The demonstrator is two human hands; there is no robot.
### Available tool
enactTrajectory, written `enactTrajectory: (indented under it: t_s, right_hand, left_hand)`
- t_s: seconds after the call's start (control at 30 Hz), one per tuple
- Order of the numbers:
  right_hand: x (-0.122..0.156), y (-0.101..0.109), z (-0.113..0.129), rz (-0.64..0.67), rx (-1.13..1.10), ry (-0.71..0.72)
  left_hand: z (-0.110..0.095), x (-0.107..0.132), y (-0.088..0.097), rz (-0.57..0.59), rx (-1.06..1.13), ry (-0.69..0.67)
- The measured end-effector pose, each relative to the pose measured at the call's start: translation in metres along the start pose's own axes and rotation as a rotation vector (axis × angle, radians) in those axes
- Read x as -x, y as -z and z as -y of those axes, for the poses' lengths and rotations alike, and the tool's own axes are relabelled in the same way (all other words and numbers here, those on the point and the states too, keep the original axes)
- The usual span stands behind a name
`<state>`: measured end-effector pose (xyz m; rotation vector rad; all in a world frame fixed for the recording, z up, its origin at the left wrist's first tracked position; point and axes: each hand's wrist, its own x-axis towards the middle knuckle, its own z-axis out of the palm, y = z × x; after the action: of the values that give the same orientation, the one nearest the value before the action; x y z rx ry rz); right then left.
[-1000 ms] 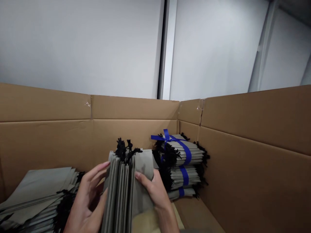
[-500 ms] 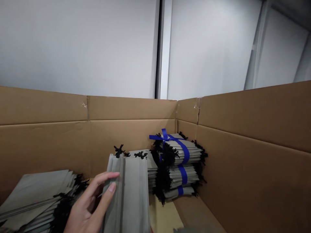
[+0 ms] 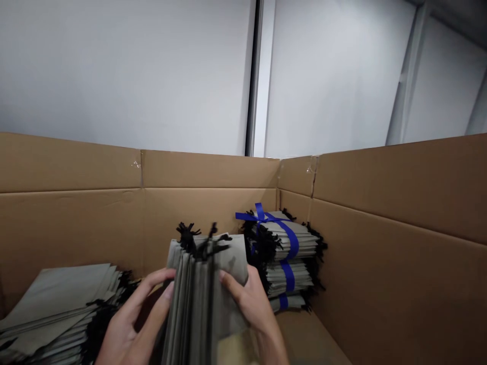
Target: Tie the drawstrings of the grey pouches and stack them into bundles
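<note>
Inside a big cardboard box (image 3: 399,238) I hold an upright bundle of flat grey drawstring pouches (image 3: 201,294) with black cords at the top. My left hand (image 3: 133,317) presses its left side, fingers curled round the edge. On the bundle's right face, my right hand (image 3: 253,309) grips with the thumb laid across. A tied stack of the same pouches, bound with blue ribbon (image 3: 287,253), sits in the box's far right corner, just beyond my right hand.
A loose pile of grey pouches (image 3: 57,309) lies at the lower left of the box. The box walls rise on the left, back and right. White wall panels stand behind the box.
My right hand, out of sight half a second ago, is back on the bundle's right face. The bundle has risen slightly and its black cords stand up again.
</note>
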<state>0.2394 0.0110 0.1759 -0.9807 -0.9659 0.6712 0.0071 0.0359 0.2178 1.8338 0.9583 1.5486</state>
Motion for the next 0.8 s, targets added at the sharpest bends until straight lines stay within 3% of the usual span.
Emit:
enactTrajectory:
  t_s: [0.13, 0.4, 0.67, 0.8]
  right_hand:
    - [0.003, 0.002, 0.008, 0.04, 0.052, -0.006]
    - [-0.001, -0.004, -0.005, 0.048, 0.01, 0.004]
    - [-0.002, -0.004, -0.01, 0.021, -0.074, -0.082]
    - [-0.005, -0.022, -0.021, 0.0, -0.175, -0.15]
  left_hand:
    - [0.007, 0.0, 0.003, 0.04, 0.02, 0.041]
    - [0.019, 0.0, 0.008, 0.095, 0.016, 0.075]
    - [-0.002, 0.0, -0.001, 0.06, 0.045, 0.039]
    - [-0.003, 0.003, -0.004, 0.018, 0.08, 0.045]
